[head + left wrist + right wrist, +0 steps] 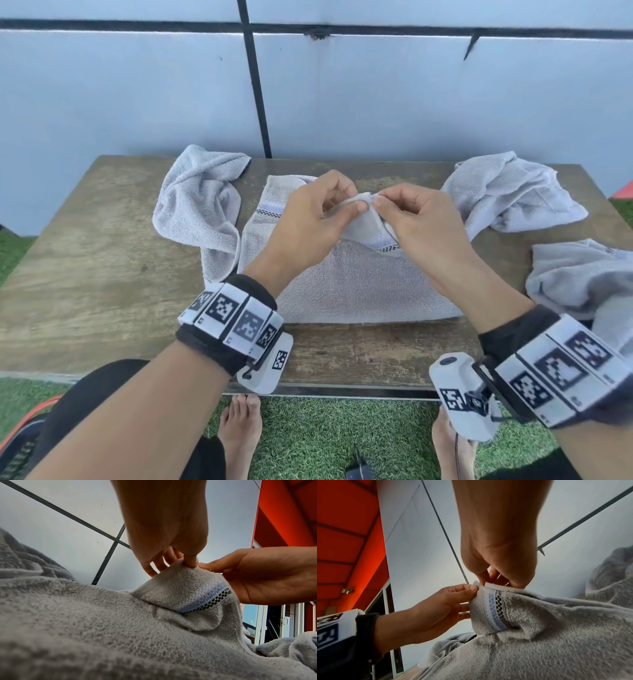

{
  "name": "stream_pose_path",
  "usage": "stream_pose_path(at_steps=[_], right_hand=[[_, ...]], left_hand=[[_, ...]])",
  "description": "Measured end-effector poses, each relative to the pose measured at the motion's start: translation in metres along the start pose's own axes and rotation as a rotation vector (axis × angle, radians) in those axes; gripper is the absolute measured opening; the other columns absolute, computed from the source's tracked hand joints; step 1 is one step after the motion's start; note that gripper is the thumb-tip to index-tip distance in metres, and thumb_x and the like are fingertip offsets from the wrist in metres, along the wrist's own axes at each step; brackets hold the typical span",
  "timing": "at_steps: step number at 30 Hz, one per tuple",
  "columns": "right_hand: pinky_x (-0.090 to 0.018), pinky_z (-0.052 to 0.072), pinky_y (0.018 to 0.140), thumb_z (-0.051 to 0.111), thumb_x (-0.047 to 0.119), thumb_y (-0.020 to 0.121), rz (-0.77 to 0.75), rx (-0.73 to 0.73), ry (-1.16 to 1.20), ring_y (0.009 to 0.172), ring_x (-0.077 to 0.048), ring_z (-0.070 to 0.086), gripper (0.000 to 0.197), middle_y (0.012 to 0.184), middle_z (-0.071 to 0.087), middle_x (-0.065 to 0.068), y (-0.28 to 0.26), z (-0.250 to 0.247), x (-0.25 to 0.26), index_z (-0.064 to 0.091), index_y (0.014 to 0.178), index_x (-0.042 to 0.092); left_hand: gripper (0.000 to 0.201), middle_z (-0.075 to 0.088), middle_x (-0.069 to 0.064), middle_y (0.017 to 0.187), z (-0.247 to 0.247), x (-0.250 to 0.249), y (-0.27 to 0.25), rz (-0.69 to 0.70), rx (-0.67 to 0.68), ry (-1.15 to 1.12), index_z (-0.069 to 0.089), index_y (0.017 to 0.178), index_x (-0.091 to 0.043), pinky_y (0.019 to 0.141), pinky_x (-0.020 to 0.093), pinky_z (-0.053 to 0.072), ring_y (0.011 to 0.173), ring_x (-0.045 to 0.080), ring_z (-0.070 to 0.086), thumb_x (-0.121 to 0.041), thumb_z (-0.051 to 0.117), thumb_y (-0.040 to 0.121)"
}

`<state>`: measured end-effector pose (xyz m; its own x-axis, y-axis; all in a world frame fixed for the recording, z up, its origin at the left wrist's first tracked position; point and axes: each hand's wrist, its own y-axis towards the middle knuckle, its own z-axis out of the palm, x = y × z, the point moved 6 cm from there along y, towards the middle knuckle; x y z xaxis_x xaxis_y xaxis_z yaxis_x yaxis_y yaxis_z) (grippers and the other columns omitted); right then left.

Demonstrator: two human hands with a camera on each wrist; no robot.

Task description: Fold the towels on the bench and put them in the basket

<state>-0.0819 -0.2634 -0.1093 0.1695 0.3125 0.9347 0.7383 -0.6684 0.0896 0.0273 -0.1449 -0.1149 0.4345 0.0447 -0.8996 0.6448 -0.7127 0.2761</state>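
A grey towel (359, 284) with a blue and checkered border lies mostly flat in the middle of the wooden bench (102, 274). One bordered corner is raised above it. My left hand (354, 202) pinches that corner between thumb and fingers, and my right hand (381, 201) pinches it right beside the left, thumbs almost touching. In the left wrist view the left hand (190, 562) grips the top of the fold of the towel (102, 628). In the right wrist view the right hand (485, 583) pinches the hem of the towel (547, 635) next to the left hand (472, 591).
Crumpled grey towels lie on the bench: one at the back left (198, 209), one at the back right (510, 195), one at the right edge (582, 277). A dark, orange-rimmed object (20, 442) sits on the grass at lower left. A pale wall stands behind the bench.
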Motion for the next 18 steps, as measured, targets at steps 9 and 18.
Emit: stream_pose_path(at_steps=[9,18], right_hand=[[-0.027,0.059,0.075,0.066,0.007,0.093,0.005,0.001,0.024,0.076,-0.010,0.073,0.014,0.083,0.078,0.003,-0.001,-0.002,0.007,0.077,0.097,0.015],[-0.027,0.051,0.065,0.068,0.011,0.091,-0.005,-0.014,-0.038,0.061,-0.007,0.062,0.013,0.074,0.076,-0.001,-0.004,-0.001,0.011,0.075,0.083,0.019]], left_hand=[[0.008,0.076,-0.001,0.090,-0.009,-0.005,0.000,0.039,-0.036,-0.001,0.076,0.093,-0.011,0.080,0.034,0.054,0.084,0.019,0.068,-0.011,0.069,0.092],[0.009,0.076,-0.004,0.088,-0.011,-0.007,-0.004,0.074,-0.086,0.034,0.076,0.092,-0.011,0.083,0.041,0.055,0.084,0.015,0.069,-0.011,0.067,0.093]])
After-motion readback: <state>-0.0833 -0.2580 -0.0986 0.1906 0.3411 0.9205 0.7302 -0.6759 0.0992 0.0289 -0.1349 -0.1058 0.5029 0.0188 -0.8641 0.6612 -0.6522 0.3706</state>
